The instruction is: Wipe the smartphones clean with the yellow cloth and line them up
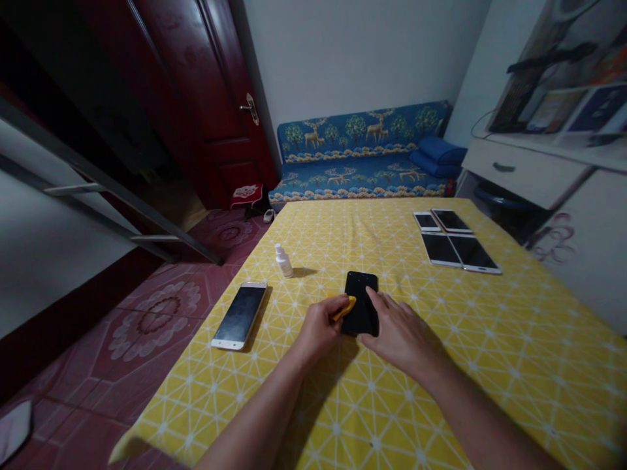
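The left grip [321, 329] is closed, its fingers curled around a yellow cloth-like pad [344, 308]; the fingers hide most of it, so it could be a folded cloth or a thin sponge. The pad's end reaches the left edge of a black smartphone [361, 303], which lies flat on the surface [514, 365], a table under a yellow tablecloth with a white lattice print. The right grip [399, 336] is open with its fingers spread, and a fingertip [369, 295] rests on the black smartphone near its right edge. The phone lies between the two grips.

Left of them, a silver-framed smartphone [240, 315] lies screen up. Just above the pad stands a small white plastic bottle [283, 261], upright on the tablecloth. Toward the far right corner, four more smartphones lie flat in two rows: a small white-framed one [426, 221], a dark one [451, 220], and two larger ones [441, 249] [473, 253] side by side.

Beyond the surface stands a blue sofa [357, 140] printed with deer and trees. A dark red wooden door [196, 85] is to its left, and patterned red floor tiles [151, 320] run along the surface's left side.
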`<state>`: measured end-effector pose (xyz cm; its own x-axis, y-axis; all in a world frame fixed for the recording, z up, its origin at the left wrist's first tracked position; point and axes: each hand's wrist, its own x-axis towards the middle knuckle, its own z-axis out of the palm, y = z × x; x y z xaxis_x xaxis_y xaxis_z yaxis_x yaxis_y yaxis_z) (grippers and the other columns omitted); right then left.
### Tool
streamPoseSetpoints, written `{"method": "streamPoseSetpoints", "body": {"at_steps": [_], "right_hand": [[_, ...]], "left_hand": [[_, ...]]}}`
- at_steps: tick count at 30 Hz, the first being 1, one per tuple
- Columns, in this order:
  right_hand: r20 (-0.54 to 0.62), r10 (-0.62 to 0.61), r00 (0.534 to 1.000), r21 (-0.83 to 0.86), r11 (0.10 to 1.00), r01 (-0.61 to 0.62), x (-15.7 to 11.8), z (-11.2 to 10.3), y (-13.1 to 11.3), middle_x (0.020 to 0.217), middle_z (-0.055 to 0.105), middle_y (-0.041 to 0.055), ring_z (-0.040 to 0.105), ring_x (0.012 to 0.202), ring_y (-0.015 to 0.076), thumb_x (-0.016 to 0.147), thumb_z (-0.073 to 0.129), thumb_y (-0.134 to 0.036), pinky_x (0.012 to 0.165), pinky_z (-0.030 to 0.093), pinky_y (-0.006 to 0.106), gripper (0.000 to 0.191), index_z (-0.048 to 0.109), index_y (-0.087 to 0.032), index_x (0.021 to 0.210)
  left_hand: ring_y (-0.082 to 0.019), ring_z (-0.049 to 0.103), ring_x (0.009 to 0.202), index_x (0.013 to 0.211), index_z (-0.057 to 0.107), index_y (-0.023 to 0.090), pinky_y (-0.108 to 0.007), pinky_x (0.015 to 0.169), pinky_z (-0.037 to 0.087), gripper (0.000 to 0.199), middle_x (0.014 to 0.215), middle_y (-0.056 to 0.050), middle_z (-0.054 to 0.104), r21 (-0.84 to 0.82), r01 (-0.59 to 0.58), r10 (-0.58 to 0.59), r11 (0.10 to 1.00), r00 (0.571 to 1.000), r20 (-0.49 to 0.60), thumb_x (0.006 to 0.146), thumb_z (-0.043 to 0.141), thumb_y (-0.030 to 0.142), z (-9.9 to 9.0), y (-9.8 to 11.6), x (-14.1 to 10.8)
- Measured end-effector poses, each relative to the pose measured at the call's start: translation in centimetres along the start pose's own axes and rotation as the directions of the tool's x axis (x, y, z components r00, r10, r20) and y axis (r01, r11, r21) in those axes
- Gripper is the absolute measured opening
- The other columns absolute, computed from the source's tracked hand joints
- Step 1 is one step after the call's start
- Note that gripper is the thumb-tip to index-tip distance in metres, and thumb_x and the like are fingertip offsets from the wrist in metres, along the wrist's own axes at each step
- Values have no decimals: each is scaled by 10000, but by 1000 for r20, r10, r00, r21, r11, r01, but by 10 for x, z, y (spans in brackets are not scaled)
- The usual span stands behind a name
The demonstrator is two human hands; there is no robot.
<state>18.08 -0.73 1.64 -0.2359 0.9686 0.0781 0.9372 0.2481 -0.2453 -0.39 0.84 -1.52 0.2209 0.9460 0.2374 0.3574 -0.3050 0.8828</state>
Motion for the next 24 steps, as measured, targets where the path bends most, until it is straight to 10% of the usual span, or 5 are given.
{"method": "streamPoseSetpoints", "body": {"at_steps": [8, 24], "right_hand": [[46, 6, 999, 10, 1000, -7, 0, -9, 0, 1436, 550, 204, 530, 1294, 372, 761, 682, -363, 1053, 413, 505, 818, 415, -142, 1501], [-17, -46, 999, -6, 999, 46, 0, 0, 2, 1390, 582, 217, 526, 1306, 363, 761, 643, -335, 1121, 386, 504, 812, 422, -87, 1503]], "left_hand": [[-228, 695, 903, 999, 770, 150, -301, 760, 580, 435, 1035, -123, 718, 179, -65, 73, 982, 996, -41, 658, 585, -47, 4, 2, -23], [-165, 661, 747, 851, 761, 193, -251, 683, 479, 282, 844, -46, 734, 449, 64, -17, 891, 994, -110, 767, 582, -8, 8, 15, -31]]}}
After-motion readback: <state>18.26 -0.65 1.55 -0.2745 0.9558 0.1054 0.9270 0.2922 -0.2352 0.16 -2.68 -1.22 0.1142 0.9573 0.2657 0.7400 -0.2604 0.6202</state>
